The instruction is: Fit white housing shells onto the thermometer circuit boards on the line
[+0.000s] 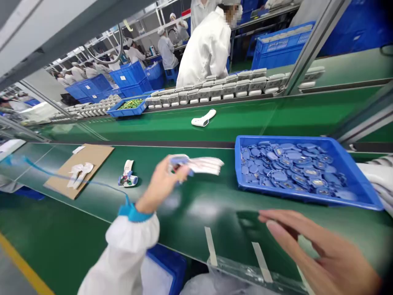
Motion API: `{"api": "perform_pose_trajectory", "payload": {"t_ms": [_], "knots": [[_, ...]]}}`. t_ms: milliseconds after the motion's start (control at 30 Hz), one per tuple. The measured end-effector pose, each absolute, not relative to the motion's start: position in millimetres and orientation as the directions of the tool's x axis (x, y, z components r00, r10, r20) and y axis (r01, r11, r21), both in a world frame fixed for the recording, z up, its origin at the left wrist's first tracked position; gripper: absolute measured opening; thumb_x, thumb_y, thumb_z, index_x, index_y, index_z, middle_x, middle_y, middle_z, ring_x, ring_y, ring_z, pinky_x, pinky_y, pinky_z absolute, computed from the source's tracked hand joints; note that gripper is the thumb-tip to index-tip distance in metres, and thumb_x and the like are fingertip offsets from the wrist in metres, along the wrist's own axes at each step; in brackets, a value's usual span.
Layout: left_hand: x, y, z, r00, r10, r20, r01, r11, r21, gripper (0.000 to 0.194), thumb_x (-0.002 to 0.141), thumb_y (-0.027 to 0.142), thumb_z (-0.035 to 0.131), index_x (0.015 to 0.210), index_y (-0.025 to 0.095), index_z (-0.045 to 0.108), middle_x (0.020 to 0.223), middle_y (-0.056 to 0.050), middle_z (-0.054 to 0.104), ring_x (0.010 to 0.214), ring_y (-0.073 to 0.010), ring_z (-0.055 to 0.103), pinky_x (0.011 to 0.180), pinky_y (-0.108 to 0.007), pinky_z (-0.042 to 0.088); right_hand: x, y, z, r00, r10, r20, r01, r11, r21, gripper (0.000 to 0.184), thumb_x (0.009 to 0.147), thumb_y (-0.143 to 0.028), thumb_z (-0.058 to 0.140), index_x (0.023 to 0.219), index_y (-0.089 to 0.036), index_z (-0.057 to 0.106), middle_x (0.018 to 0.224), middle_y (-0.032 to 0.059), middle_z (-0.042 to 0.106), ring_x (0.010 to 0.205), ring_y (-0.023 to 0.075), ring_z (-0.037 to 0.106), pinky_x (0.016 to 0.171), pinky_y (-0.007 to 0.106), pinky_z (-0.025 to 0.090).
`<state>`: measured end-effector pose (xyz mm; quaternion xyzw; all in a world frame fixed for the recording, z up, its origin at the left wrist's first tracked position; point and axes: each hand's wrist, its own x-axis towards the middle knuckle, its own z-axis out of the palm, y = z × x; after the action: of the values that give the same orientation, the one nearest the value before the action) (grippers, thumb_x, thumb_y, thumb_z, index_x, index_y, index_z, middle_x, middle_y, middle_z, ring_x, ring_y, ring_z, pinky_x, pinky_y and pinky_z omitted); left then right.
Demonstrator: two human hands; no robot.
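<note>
My left hand [161, 180], with a blue band at the wrist, is closed around a white handheld device shell [206, 164] that has a blue part at its head. The shell is held above the green bench and blurred by motion. My right hand [322, 250] is at the lower right with its fingers stretched out, holding nothing. Beyond it stands a blue tray [362, 192] full of small blue oval parts [285, 166]. On the bench, left of my left hand, lies a half-open device [128, 175] with a circuit board exposed.
White shell pieces [80, 174] lie on a cardboard sheet [66, 186]. A white gun-shaped device [204, 118] rests on the green conveyor [159, 130]. Behind it are rows of grey-white parts [227, 91] and a tray of green-yellow parts [130, 104]. A metal post [316, 45] rises at right. Co-workers are beyond.
</note>
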<state>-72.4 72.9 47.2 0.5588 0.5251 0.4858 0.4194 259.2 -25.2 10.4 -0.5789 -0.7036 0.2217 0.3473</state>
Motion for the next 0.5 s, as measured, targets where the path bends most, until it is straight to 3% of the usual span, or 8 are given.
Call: {"api": "perform_pose_trajectory", "payload": {"t_ms": [67, 133, 233, 333, 433, 500], "knots": [[-33, 33, 34, 0.110, 0.987, 0.116, 0.221, -0.138, 0.965, 0.022, 0.088, 0.032, 0.076, 0.104, 0.018, 0.068, 0.091, -0.004, 0.070, 0.079, -0.0161, 0.062, 0.073, -0.028, 0.047, 248, -17, 28, -0.116, 0.947, 0.299, 0.666, 0.297, -0.684, 0.030, 0.094, -0.054, 0.063, 0.112, -0.035, 0.077, 0.116, 0.0042, 0.076, 0.089, 0.0229, 0.073, 0.041, 0.023, 0.047], [0, 7, 22, 0.203, 0.974, 0.099, 0.260, -0.151, 0.954, 0.018, 0.090, 0.032, 0.075, 0.100, 0.020, 0.066, 0.090, -0.002, 0.070, 0.080, -0.0164, 0.061, 0.074, -0.028, 0.046, 238, -15, 38, -0.136, 0.919, 0.371, 0.668, 0.362, -0.650, 0.027, 0.098, -0.051, 0.060, 0.112, -0.034, 0.076, 0.116, 0.0041, 0.075, 0.092, 0.0223, 0.072, 0.045, 0.024, 0.048], [30, -12, 13, 0.290, 0.950, 0.112, 0.343, -0.212, 0.915, 0.016, 0.092, 0.030, 0.073, 0.099, 0.022, 0.062, 0.091, 0.000, 0.068, 0.082, -0.0175, 0.060, 0.074, -0.029, 0.043, 230, -21, 40, -0.217, 0.855, 0.471, 0.697, 0.473, -0.538, 0.025, 0.102, -0.046, 0.055, 0.102, -0.032, 0.075, 0.104, 0.0031, 0.076, 0.089, 0.0220, 0.069, 0.061, 0.031, 0.051], [44, -21, 9, 0.374, 0.909, 0.182, 0.410, -0.338, 0.847, 0.011, 0.098, 0.031, 0.065, 0.100, 0.023, 0.059, 0.098, -0.003, 0.068, 0.088, -0.0201, 0.060, 0.076, -0.032, 0.043, 228, -33, 39, -0.287, 0.825, 0.486, 0.758, 0.506, -0.412, 0.033, 0.107, -0.042, 0.047, 0.088, -0.027, 0.071, 0.090, 0.0007, 0.074, 0.076, 0.0189, 0.064, 0.064, 0.034, 0.042], [51, -22, 6, 0.384, 0.906, 0.180, 0.496, -0.366, 0.787, 0.006, 0.100, 0.028, 0.057, 0.099, 0.022, 0.058, 0.099, -0.006, 0.068, 0.089, -0.0231, 0.060, 0.075, -0.035, 0.042, 234, -41, 44, -0.306, 0.803, 0.511, 0.802, 0.507, -0.317, 0.041, 0.109, -0.042, 0.039, 0.084, -0.025, 0.066, 0.082, 0.0000, 0.071, 0.070, 0.0176, 0.059, 0.064, 0.034, 0.034], [55, -19, 1, 0.296, 0.949, 0.106, 0.509, -0.251, 0.824, 0.006, 0.097, 0.027, 0.060, 0.100, 0.022, 0.059, 0.098, -0.006, 0.069, 0.088, -0.0238, 0.062, 0.075, -0.036, 0.042, 247, -41, 44, -0.269, 0.807, 0.526, 0.841, 0.463, -0.281, 0.044, 0.109, -0.048, 0.037, 0.086, -0.024, 0.065, 0.083, 0.0016, 0.070, 0.071, 0.0189, 0.058, 0.064, 0.034, 0.032]]}}
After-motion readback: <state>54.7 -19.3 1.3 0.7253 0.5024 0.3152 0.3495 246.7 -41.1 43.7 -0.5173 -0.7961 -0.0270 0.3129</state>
